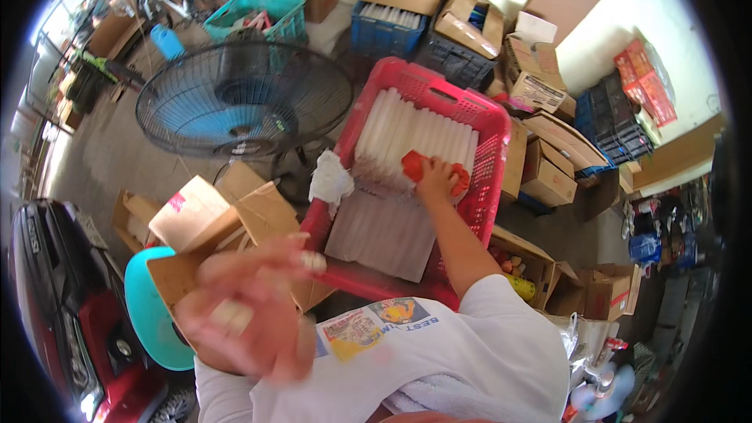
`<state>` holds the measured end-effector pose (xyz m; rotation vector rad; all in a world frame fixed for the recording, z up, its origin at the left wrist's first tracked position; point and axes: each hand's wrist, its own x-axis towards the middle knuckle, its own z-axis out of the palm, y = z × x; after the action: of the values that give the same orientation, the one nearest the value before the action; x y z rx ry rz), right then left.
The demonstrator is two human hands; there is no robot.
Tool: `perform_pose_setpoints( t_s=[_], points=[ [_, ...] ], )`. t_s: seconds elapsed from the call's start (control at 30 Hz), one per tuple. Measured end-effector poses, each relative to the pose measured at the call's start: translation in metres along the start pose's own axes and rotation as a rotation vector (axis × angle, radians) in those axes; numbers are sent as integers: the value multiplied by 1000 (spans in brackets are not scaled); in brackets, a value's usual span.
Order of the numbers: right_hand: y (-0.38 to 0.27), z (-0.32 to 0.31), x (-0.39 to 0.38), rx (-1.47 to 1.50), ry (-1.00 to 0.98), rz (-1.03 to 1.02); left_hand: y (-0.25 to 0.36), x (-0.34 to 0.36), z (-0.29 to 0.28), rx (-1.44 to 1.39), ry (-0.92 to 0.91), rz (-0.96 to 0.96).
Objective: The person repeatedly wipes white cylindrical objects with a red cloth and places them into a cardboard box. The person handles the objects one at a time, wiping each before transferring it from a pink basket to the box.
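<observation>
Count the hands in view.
2. The left hand, blurred, is in front of cardboard boxes; the right hand holds a red item over white sticks in the red crate.

So, outfit check: plain white T-shirt (486,345), short loose sleeves (501,298), kinda rumpled round the middle. There's a colourful print (376,327) across the front: a yellow patch, a dark blue panel with an orange figure in it, plus chunky blue lettering, and a faint pinkish blotch below. Down at the belly there's a folded pale grey-blue cloth (462,393), looks like towelling, and a sliver of reddish fabric (423,417) at the bottom edge, can't tell what garment. Both forearms are bare below the sleeves.
</observation>
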<state>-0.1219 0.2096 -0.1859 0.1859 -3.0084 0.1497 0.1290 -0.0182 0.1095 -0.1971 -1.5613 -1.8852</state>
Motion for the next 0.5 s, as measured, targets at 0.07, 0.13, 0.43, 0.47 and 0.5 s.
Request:
perform_pose_setpoints(
  t_s=[0.07, 0.13, 0.43, 0.47, 0.5],
  points=[
    [3, 6, 18, 22, 13, -100, -62, -2, -12, 349, -171, 53],
    [12, 16, 37, -2, 2, -139, -107, -3, -40, 858, -563, 6],
    [27, 30, 160, -106, 73, -9, -186, -33, -71, 1174, -685, -133],
    [22, 21, 162, -57, 103, 25, -187, -33, -71, 1172, -679, -134],
    [21, 8, 158, -26, 148, 69, -187, -34, -72, 1168, -680, -123]
  ],
)
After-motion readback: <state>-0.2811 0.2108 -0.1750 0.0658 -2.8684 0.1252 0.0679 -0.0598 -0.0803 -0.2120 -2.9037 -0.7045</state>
